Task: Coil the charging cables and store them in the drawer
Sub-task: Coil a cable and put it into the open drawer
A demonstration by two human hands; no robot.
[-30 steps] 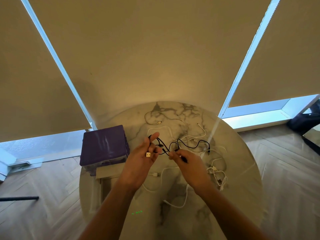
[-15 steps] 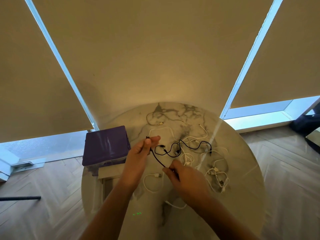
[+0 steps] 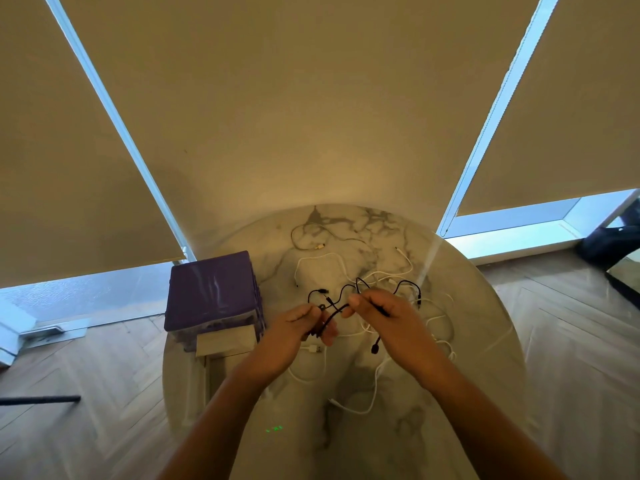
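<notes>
The black charging cable (image 3: pixel 341 296) runs roughly from 9 to 3 o'clock in wavy loops above the round marble table (image 3: pixel 485 341), one plug dangling at 6 o'clock under the right hand (image 3: pixel 388 322). The left hand (image 3: pixel 294 329) and the right hand each pinch it, hands nearly touching. White cables (image 3: pixel 322 261) sprawl around; a purple drawer box (image 3: pixel 213 292) stands at 9 o'clock, beige blinds (image 3: pixel 311 98) beyond

Single head-worn wide-angle view, facing forward and down, close above round white marble table (image 3: pixel 467 341), beige roller blinds (image 3: pixel 311 98) filling upper frame
</notes>
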